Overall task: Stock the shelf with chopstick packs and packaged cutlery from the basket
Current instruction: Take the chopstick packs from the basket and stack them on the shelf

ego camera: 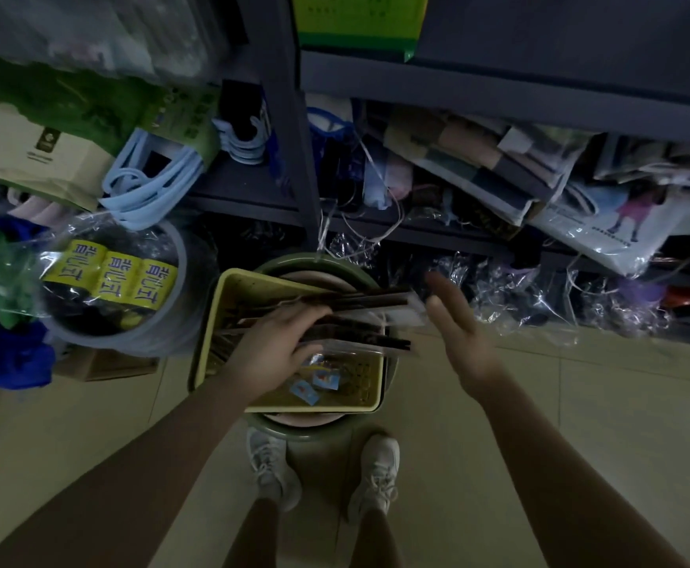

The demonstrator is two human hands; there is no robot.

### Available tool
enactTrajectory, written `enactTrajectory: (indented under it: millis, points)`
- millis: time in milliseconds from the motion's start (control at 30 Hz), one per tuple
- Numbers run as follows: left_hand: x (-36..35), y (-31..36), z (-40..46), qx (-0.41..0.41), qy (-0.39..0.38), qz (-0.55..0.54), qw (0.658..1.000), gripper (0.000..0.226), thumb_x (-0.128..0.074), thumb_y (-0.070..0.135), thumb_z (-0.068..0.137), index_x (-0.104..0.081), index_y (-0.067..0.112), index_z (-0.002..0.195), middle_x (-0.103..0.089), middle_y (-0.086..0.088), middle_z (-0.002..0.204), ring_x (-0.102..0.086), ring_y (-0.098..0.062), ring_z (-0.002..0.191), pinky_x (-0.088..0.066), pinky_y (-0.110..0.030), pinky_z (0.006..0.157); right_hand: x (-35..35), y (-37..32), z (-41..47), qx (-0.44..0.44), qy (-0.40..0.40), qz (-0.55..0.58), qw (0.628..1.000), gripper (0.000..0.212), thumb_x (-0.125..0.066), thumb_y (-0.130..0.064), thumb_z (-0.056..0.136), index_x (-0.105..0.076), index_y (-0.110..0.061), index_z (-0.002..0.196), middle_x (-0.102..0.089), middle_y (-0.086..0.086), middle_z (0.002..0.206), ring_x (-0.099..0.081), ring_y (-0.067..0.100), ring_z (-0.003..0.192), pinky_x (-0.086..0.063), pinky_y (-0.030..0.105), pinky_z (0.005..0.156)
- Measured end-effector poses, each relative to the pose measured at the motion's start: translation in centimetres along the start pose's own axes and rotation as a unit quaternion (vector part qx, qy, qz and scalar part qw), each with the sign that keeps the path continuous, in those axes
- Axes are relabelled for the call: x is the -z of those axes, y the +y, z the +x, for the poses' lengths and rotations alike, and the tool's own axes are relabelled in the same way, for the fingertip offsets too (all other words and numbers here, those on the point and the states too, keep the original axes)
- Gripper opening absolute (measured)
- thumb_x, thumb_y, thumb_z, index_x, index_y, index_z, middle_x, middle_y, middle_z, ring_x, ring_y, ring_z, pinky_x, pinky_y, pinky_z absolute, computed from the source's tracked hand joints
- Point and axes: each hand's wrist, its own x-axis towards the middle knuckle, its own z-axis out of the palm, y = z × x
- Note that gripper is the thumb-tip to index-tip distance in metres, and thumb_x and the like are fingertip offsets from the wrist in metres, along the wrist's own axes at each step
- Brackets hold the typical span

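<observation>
A yellow basket [228, 297] rests on stacked green and pink basins [306, 430] in front of the shelf. Inside lie dark chopstick packs [370, 303] in clear wrap and small packets with blue labels [314, 383]. My left hand [271, 350] reaches into the basket, its fingers curled over a bundle of chopstick packs that stick out to the right. My right hand [458, 334] hovers just right of the basket with fingers spread and nothing in it, close to the packs' right ends.
The dark metal shelf [294, 157] is crowded with bagged goods, blue plastic hangers [150, 186] and clear wrapped items. A grey tub [179, 256] with yellow-labelled packs stands at the left. My two shoes [322, 473] stand on the tiled floor below the basins.
</observation>
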Motion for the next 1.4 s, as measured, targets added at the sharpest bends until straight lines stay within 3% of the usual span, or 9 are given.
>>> enactTrajectory:
  millis: [200,367,467,600,800,967,1133,1267,1400]
  points:
    - [2.1,-1.2,-1.1,0.006,0.018,-0.063,0.998,0.045,-0.063,0.024,0.085,-0.050,0.019,0.128,-0.054,0.004,0.120,-0.046,-0.011,0.115,-0.040,-0.026,0.093,-1.2,4.0,5.8,-0.046,-0.024,-0.298,0.953,0.075,-0.061,0.000,0.083,-0.022,-0.013,0.147,-0.037,0.015,0.147,-0.039,0.031,0.133,-0.036,0.032,0.104]
    - [4.4,-1.1,-1.0,0.068,0.107,-0.187,0.974,0.042,-0.069,0.017,0.080,-0.048,0.035,0.113,-0.054,0.017,0.105,-0.052,0.005,0.097,-0.039,-0.009,0.079,-1.5,2.3,6.9,-0.030,0.032,-0.385,0.922,0.038,-0.063,-0.004,0.080,-0.057,-0.003,0.118,-0.066,0.016,0.110,-0.061,0.029,0.097,-0.041,0.021,0.068]
    - [5.6,0.1,-0.9,0.061,0.103,-0.223,0.968,0.044,-0.071,0.020,0.078,-0.044,0.041,0.105,-0.049,0.029,0.100,-0.052,0.008,0.093,-0.039,-0.001,0.074,-2.3,0.1,5.3,0.006,-0.029,-0.328,0.944,0.033,-0.061,-0.007,0.084,-0.054,-0.001,0.115,-0.064,0.007,0.097,-0.054,0.016,0.084,-0.040,0.010,0.057]
    - [7.6,1.9,-2.2,0.041,0.097,-0.243,0.964,0.035,-0.063,0.048,0.068,-0.047,0.054,0.099,-0.053,0.042,0.100,-0.052,0.016,0.099,-0.042,-0.005,0.080,-3.2,-3.5,3.2,0.071,-0.022,-0.274,0.959,0.041,-0.057,-0.032,0.075,-0.057,-0.013,0.111,-0.069,0.013,0.098,-0.064,0.028,0.087,-0.054,0.040,0.075]
    - [12.1,7.1,-3.2,0.029,0.145,-0.283,0.948,0.046,-0.072,0.019,0.077,-0.040,0.046,0.095,-0.053,0.024,0.095,-0.051,0.024,0.085,-0.041,0.001,0.070,0.5,-10.6,-2.0,0.103,0.041,-0.279,0.954,0.046,-0.048,-0.037,0.076,-0.058,-0.005,0.107,-0.060,-0.003,0.086,-0.058,0.016,0.075,-0.042,0.021,0.056]
    - [14.2,11.4,-6.1,0.005,0.191,-0.287,0.939,0.043,-0.071,0.024,0.078,-0.042,0.049,0.099,-0.050,0.028,0.105,-0.050,0.019,0.098,-0.040,-0.005,0.082,5.8,-15.9,-8.1,0.136,0.107,-0.179,0.968,0.017,-0.058,-0.005,0.088,-0.056,-0.016,0.101,-0.058,-0.014,0.083,-0.058,-0.017,0.073,-0.040,-0.001,0.060]
    - [17.5,16.0,-7.7,0.010,0.273,-0.382,0.883,0.035,-0.065,0.014,0.083,-0.048,0.033,0.107,-0.058,0.001,0.114,-0.057,-0.016,0.105,-0.050,-0.030,0.086,10.0,-21.0,-12.8,0.155,0.210,-0.073,0.962,0.016,-0.057,-0.020,0.090,-0.048,-0.029,0.079,-0.047,-0.007,0.071,-0.051,-0.005,0.058,-0.043,0.012,0.055]
    - [20.7,19.5,-8.5,-0.055,0.335,-0.391,0.855,0.036,-0.065,0.008,0.082,-0.048,0.032,0.103,-0.057,0.007,0.103,-0.057,0.012,0.086,-0.047,-0.006,0.072,11.3,-25.1,-15.1,0.204,0.255,-0.022,0.945,0.006,-0.055,-0.023,0.091,-0.054,-0.026,0.086,-0.057,-0.008,0.080,-0.060,0.000,0.067,-0.052,0.022,0.060]
    - [24.7,22.4,-9.2,-0.109,0.368,-0.389,0.837,0.036,-0.067,0.012,0.081,-0.050,0.024,0.109,-0.060,0.011,0.102,-0.058,0.012,0.085,-0.047,-0.007,0.072,12.2,-29.1,-17.4,0.253,0.311,0.058,0.914,0.006,-0.052,-0.025,0.092,-0.055,-0.029,0.089,-0.062,-0.006,0.088,-0.063,0.004,0.072,-0.055,0.024,0.062]
